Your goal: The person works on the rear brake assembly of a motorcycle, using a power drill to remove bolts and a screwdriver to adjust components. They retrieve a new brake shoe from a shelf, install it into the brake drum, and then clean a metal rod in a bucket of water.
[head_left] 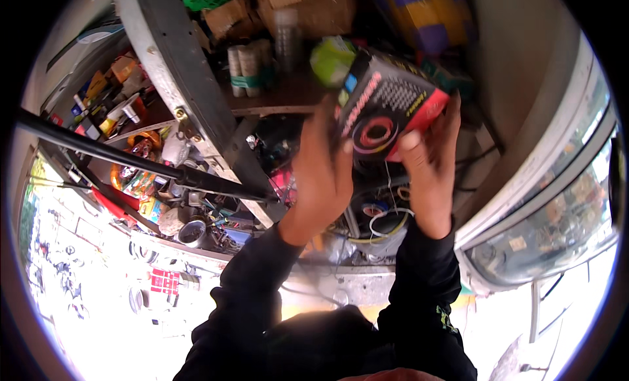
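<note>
There is a single view, from a fisheye camera worn on the person's head, looking steeply down and forward along their own dark sleeves, which rise from the lower edge. It sits close to the left hand (321, 178) and right hand (429, 165) and the black-and-red box (386, 106) they hold (straight edges bow toward the rim). Beyond them it faces a cluttered shelf (288, 96), with bright ground at lower left.

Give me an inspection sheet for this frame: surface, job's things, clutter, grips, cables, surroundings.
Surface: brown wooden shelf, crowded.
Job's things: black-and-red printed cardboard box, tilted, held up with both hands.
Clutter: grey paper-wrapped rolls, brown carton, yellow-green ball, small metal parts.
Grips: left hand against the box's left side; right hand clasps its lower right, thumb on front.
Cables: white and yellow wire coils below the hands.
Surroundings: curved glass display case on the right; black metal bar on the left.
</note>
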Action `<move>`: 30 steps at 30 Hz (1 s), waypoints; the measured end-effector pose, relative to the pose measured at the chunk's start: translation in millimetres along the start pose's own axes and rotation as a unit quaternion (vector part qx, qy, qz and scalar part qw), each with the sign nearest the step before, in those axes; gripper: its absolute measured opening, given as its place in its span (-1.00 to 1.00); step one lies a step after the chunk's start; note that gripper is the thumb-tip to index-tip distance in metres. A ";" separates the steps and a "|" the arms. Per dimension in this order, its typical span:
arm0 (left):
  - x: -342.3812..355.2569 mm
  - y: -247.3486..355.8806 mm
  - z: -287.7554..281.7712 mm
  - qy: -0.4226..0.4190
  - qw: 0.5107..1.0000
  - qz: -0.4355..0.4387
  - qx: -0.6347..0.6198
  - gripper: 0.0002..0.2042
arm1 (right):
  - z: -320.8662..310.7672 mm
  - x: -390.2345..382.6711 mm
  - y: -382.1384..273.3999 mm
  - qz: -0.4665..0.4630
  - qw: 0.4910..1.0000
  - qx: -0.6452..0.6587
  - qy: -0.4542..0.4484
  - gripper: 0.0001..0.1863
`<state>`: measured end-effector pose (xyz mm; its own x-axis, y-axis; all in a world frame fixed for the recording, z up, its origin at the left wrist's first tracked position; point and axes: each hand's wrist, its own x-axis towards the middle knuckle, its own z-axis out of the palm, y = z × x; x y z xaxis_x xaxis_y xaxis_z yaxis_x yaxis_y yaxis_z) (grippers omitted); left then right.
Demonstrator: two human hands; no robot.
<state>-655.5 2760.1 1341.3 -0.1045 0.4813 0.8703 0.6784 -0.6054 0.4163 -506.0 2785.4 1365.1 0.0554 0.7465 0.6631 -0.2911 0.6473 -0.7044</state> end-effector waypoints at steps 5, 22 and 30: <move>-80.1 11.1 -28.1 -0.121 0.989 0.080 -0.028 -0.32 | -10.0 -79.2 18.3 0.075 0.995 0.069 -0.017 0.34; -243.6 30.9 -283.0 -0.362 0.883 -0.299 -0.011 0.28 | 129.0 -369.1 15.7 0.632 0.684 0.343 -0.123 -0.28; -341.2 49.6 -384.2 -0.157 0.904 -0.396 0.035 0.19 | 210.6 -397.0 1.0 0.622 0.606 0.237 -0.437 -0.22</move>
<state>-865.7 2322.3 1166.2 -0.3741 0.9087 0.1852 0.5273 0.0441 0.8485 -729.4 2457.3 1154.4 -0.9540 0.1114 -0.2784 0.1577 -0.6031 -0.7819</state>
